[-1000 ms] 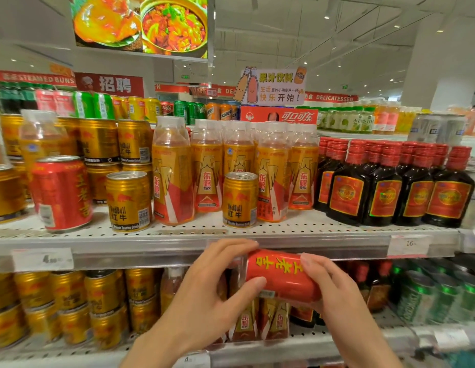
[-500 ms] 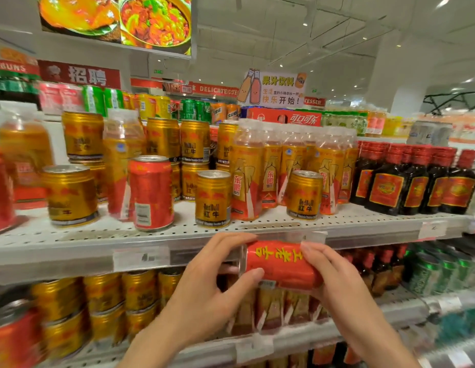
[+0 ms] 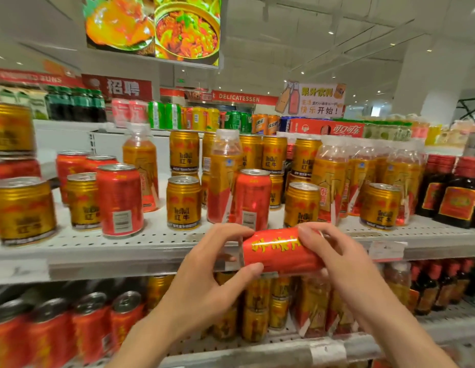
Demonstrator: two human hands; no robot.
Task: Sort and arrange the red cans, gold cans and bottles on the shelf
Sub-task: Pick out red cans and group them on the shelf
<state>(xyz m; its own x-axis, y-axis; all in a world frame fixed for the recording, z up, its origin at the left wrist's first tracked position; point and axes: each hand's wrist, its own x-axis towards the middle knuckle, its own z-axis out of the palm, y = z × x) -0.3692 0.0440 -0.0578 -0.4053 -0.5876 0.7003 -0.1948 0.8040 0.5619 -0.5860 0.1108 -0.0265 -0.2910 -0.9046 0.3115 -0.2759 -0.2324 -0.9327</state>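
1. The left hand (image 3: 204,282) grips the left end of a red can (image 3: 278,251) held sideways: fingers curl over the top, thumb presses underneath.
2. The right hand (image 3: 345,266) grips the can's right end, its fingers wrapped over the printed side and hiding that end.
3. The can hangs just in front of the shelf (image 3: 124,248) edge, level with its price rail.
4. On the shelf stand gold cans (image 3: 183,203), other red cans (image 3: 120,199) and bottles (image 3: 224,176), mixed together.
5. Motion blur smears the labels at the left; the lower shelf's stock is partly hidden behind both arms.
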